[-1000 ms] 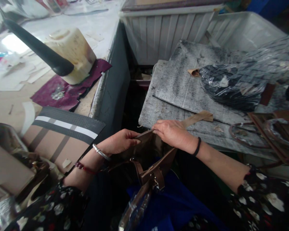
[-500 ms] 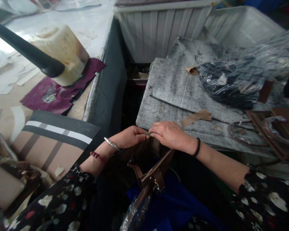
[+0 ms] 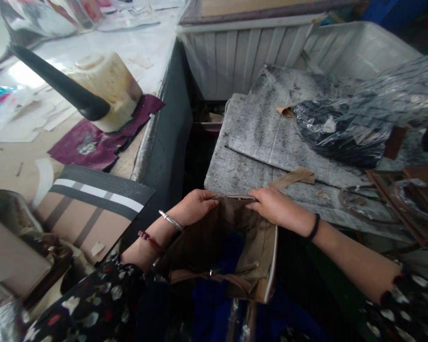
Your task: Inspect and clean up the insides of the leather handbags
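A brown handbag (image 3: 267, 247) sits at my lap with its mouth spread wide, showing a tan lining and something blue inside or below. My left hand (image 3: 196, 206) pinches the far rim at its left end. At the right part of that same rim, my right hand (image 3: 276, 209) grips the edge between thumb and fingers. The rim is stretched straight between the two hands. Straps partly wrapped in clear plastic hang at the near side, low in the view. The bag's underside is hidden.
To the left, a worktable holds a stained plastic container (image 3: 109, 90) with a black handle, on maroon material (image 3: 89, 147). A striped panel (image 3: 92, 204) and another bag (image 3: 10, 247) lie nearer. On the right, grey boards (image 3: 249, 137) carry a plastic-wrapped bundle (image 3: 342, 123); bins (image 3: 242, 57) stand behind.
My right hand has moved right, away from my left hand, along the rim. The handbag's mouth has opened out and its lining now shows. The view has shifted slightly.
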`<action>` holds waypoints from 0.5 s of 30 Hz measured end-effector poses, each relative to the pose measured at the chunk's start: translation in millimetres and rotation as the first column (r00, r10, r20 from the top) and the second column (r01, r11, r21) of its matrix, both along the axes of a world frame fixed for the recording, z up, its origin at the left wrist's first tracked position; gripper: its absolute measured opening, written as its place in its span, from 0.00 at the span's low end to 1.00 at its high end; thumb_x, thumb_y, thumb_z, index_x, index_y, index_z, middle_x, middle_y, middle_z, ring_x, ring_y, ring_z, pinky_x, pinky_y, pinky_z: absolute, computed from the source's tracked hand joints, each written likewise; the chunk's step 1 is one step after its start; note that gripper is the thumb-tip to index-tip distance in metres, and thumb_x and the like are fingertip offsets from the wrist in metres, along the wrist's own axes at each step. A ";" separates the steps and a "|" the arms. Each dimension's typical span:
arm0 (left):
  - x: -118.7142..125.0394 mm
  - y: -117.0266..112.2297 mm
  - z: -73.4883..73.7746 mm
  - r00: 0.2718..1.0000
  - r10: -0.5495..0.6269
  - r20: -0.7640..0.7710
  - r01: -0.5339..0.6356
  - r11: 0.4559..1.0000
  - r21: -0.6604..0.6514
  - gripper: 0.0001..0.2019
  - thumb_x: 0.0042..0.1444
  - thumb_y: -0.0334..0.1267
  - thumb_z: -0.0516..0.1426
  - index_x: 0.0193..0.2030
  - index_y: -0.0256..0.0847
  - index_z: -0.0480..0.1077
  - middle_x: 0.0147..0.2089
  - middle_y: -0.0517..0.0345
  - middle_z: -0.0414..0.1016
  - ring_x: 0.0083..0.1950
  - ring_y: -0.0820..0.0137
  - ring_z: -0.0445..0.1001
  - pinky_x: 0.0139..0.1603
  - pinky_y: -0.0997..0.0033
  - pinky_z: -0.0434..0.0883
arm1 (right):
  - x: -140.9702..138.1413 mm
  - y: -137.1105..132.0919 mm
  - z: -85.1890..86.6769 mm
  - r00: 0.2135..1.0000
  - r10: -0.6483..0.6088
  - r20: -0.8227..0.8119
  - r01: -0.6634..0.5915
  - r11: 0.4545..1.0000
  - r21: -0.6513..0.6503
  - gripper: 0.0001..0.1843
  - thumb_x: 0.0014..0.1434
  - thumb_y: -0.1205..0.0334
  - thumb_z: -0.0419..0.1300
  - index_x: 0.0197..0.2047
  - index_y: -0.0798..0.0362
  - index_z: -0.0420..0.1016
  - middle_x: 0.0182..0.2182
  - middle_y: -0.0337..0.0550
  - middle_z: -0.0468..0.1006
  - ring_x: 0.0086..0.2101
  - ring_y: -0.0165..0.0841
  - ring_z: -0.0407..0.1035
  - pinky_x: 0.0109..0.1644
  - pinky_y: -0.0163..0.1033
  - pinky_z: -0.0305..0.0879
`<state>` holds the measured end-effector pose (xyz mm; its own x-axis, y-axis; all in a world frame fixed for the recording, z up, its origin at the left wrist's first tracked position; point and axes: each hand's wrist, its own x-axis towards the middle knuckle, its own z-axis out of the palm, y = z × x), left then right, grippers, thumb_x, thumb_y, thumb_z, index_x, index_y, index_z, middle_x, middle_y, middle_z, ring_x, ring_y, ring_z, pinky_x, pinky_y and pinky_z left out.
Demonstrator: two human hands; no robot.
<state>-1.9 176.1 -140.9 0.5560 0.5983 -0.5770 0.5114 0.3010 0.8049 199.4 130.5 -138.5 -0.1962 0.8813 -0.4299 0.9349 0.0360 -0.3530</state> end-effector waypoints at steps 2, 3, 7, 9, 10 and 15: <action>-2.5 -3.8 6.2 0.998 0.028 -0.057 -0.027 1.000 0.011 0.13 0.49 0.36 0.52 0.38 0.33 0.72 0.31 0.55 0.75 0.32 0.68 0.72 0.32 0.72 0.68 | 5.7 13.2 -1.1 0.989 0.109 -0.098 -0.111 0.994 -0.017 0.06 0.54 0.65 0.55 0.27 0.55 0.70 0.23 0.39 0.71 0.28 0.30 0.66 0.29 0.31 0.55; -4.8 -6.1 9.7 0.996 0.041 -0.079 -0.041 0.999 0.007 0.13 0.48 0.36 0.52 0.37 0.33 0.72 0.30 0.56 0.75 0.30 0.68 0.71 0.30 0.72 0.68 | 7.4 20.2 -1.0 0.974 0.168 -0.149 -0.173 0.985 -0.023 0.06 0.54 0.65 0.55 0.26 0.55 0.70 0.21 0.38 0.70 0.26 0.29 0.65 0.29 0.30 0.55; -17.4 -16.1 17.7 0.992 0.093 -0.082 -0.098 0.993 -0.064 0.11 0.47 0.38 0.53 0.34 0.34 0.71 0.26 0.58 0.74 0.27 0.69 0.71 0.27 0.73 0.67 | 5.4 44.5 -6.9 0.909 0.292 -0.297 -0.321 0.946 -0.051 0.07 0.53 0.63 0.56 0.26 0.56 0.70 0.19 0.34 0.66 0.24 0.26 0.62 0.27 0.30 0.53; -22.5 -19.8 16.9 0.986 0.135 -0.098 -0.145 0.985 -0.099 0.10 0.46 0.38 0.53 0.32 0.34 0.71 0.24 0.59 0.73 0.26 0.69 0.70 0.27 0.73 0.66 | -0.7 49.4 -11.5 0.916 0.275 -0.292 -0.315 0.944 -0.099 0.07 0.53 0.62 0.57 0.27 0.56 0.71 0.20 0.34 0.67 0.25 0.27 0.62 0.28 0.30 0.54; -24.3 -21.0 16.0 0.981 0.159 -0.108 -0.170 0.980 -0.107 0.10 0.46 0.38 0.53 0.31 0.34 0.71 0.23 0.59 0.72 0.25 0.70 0.70 0.27 0.73 0.66 | -5.2 48.4 -11.6 0.931 0.250 -0.265 -0.283 0.954 -0.094 0.07 0.53 0.62 0.57 0.30 0.56 0.72 0.22 0.36 0.69 0.26 0.28 0.63 0.29 0.31 0.55; -28.8 -20.7 15.5 0.955 0.240 -0.176 -0.258 0.962 -0.087 0.09 0.45 0.37 0.54 0.29 0.34 0.70 0.21 0.60 0.71 0.22 0.71 0.68 0.24 0.73 0.65 | -38.0 -2.9 24.6 0.949 0.274 -0.152 -0.199 0.902 0.384 0.17 0.55 0.55 0.56 0.45 0.56 0.68 0.39 0.49 0.72 0.42 0.38 0.63 0.48 0.42 0.55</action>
